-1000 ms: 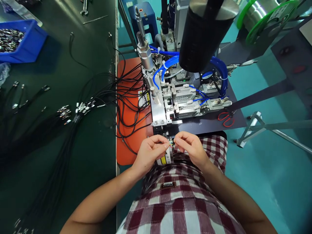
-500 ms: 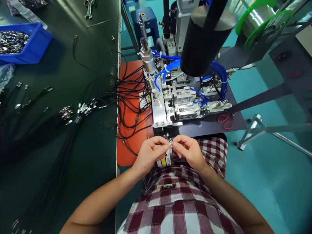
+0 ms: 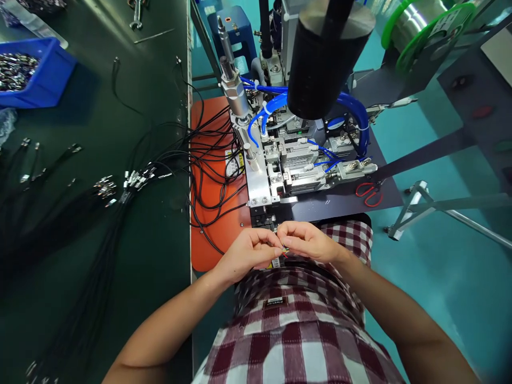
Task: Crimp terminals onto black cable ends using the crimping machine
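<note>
Thin coloured wires, with red and yellow-green showing, stick out between my two hands. My left hand pinches them from the left, thumb and forefinger pressed together. From the right, my right hand has its fingertips closed on the same small wires. Fingers hide most of what is held, and whether a cable is joined to the wires cannot be seen. Both hands are just in front of a metal machine with blue air tubes. Black cables drape over the orange board at its left.
On the dark table lie bundled cables with metal connectors, a blue bin of small metal parts and a wrench. Red-handled scissors rest right of the machine. A black cylinder overhangs it; a green wire spool stands behind.
My right hand has turned flatter, its fingers now pointing more to the left. The wires and my left fingertips sit slightly lower. The view has shifted a little.
</note>
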Action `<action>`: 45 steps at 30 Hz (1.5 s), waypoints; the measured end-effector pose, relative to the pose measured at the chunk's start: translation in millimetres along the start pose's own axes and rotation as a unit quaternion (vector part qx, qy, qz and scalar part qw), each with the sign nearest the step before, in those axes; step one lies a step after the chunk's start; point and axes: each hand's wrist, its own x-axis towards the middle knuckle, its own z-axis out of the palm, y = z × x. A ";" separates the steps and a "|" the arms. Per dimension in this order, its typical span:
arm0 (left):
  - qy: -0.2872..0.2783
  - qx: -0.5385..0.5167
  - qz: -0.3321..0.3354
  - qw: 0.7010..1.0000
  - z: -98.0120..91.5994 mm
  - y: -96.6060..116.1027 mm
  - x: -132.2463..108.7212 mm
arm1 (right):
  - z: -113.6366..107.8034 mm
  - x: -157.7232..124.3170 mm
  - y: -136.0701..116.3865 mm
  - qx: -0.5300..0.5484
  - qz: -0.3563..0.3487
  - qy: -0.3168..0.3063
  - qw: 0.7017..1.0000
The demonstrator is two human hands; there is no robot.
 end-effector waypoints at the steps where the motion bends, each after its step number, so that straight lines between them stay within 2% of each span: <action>1: 0.002 0.008 -0.004 1.000 0.7 -0.1 -0.1 | -1.8 -0.1 -2.3 -0.015 -0.005 -0.012 1.000; 4: 0.034 0.030 0.012 0.999 3.3 -0.1 -1.0 | -4.6 -0.1 -8.3 -0.055 -0.013 -0.020 0.998; 8: 0.100 0.026 0.052 0.993 5.3 0.9 -0.3 | 1.8 -2.0 -9.4 -0.091 -0.027 0.100 0.991; 11: 0.123 0.013 0.064 0.990 5.1 1.8 1.2 | 13.6 -4.0 -4.9 -0.118 -0.051 0.189 0.974; 16: 0.131 0.021 0.076 0.988 4.2 0.7 0.3 | 30.7 -1.0 0.7 -0.131 -0.065 0.269 0.952; 24: 0.146 0.017 0.107 0.983 4.4 -4.1 1.1 | 38.1 3.6 4.4 -0.045 -0.019 0.278 0.959; 28: 0.142 0.024 0.098 0.985 3.9 -3.4 1.0 | 38.7 2.8 4.9 -0.070 -0.031 0.305 0.949; 37: 0.127 0.030 0.090 0.987 3.5 -3.9 1.5 | 36.5 3.2 4.1 -0.097 -0.044 0.312 0.944; 45: 0.153 0.020 0.106 0.982 4.4 -6.4 3.6 | 40.6 6.5 13.9 0.010 -0.020 0.290 0.957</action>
